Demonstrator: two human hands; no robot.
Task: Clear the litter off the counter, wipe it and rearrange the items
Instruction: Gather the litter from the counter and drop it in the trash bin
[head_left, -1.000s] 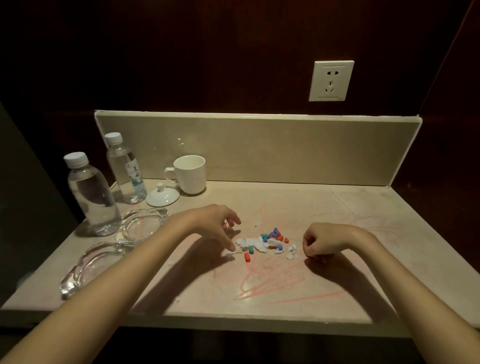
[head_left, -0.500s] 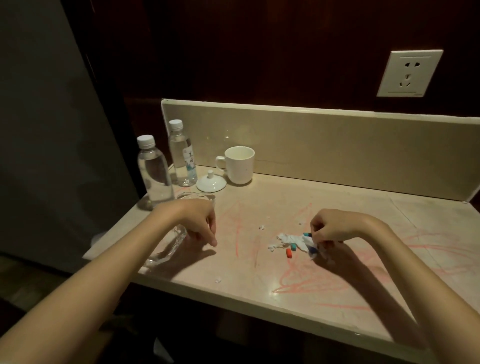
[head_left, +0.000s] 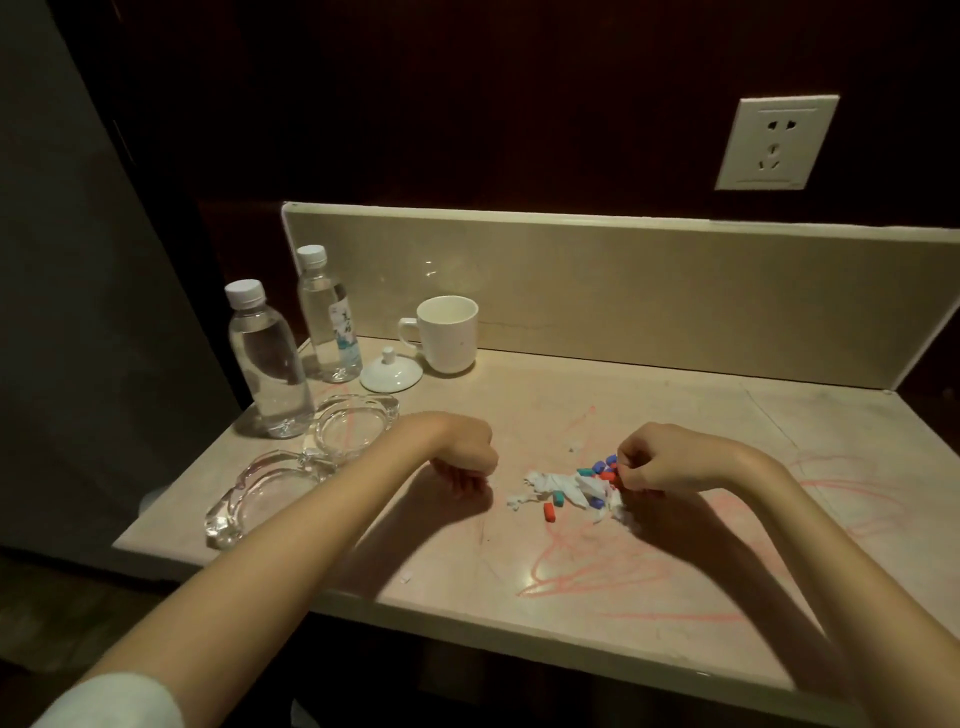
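A pile of litter (head_left: 563, 486) lies mid-counter: torn white tissue with small red, blue and teal pieces. One red piece (head_left: 549, 511) lies apart at its near edge. My right hand (head_left: 662, 462) is at the pile's right side, its fingers curled down and pinching pieces and tissue. My left hand (head_left: 464, 456) hovers just left of the pile with its fingers curled under; nothing shows in it. Red crayon scribbles (head_left: 582, 571) mark the beige counter (head_left: 675, 639).
At the left stand two water bottles (head_left: 267, 358) (head_left: 330, 317), a white mug (head_left: 448, 332), its lid (head_left: 390, 371) and two glass ashtrays (head_left: 353, 423) (head_left: 260, 493). A backsplash (head_left: 623, 291) closes the rear. The counter's left and front edges drop off.
My left hand has moved right, closer to the pile, and curled tighter. My right hand stays at the pile's right side, still working at the pieces.
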